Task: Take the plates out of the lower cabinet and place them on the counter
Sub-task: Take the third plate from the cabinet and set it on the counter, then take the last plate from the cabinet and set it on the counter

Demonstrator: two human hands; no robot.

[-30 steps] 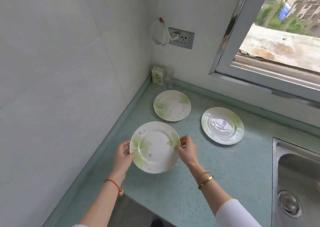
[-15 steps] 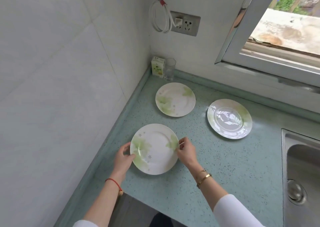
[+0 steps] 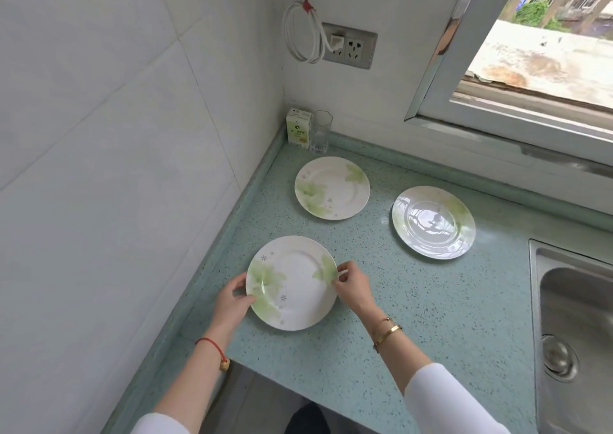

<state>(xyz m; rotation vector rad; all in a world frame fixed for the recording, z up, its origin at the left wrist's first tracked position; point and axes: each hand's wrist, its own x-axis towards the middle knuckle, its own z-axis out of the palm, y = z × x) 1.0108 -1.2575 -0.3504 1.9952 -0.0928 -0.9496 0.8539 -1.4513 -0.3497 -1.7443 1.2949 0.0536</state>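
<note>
Three white plates with green leaf prints lie on the pale green speckled counter (image 3: 414,317). The nearest plate (image 3: 293,284) sits flat near the counter's front left. My left hand (image 3: 234,301) pinches its left rim and my right hand (image 3: 351,284) pinches its right rim. A second plate (image 3: 332,187) lies farther back near the corner. The third plate (image 3: 434,222) lies to the right of it, shiny with window reflections. The lower cabinet is out of view below the counter edge.
A small green carton (image 3: 298,128) and a clear glass (image 3: 321,136) stand in the back corner. A steel sink (image 3: 577,327) is at the right. White tiled walls close the left and back; a wall socket (image 3: 348,46) with a coiled cable hangs above.
The plate in my hands has come down from slightly above the counter to rest flat on it. Both hands stay on its rim.
</note>
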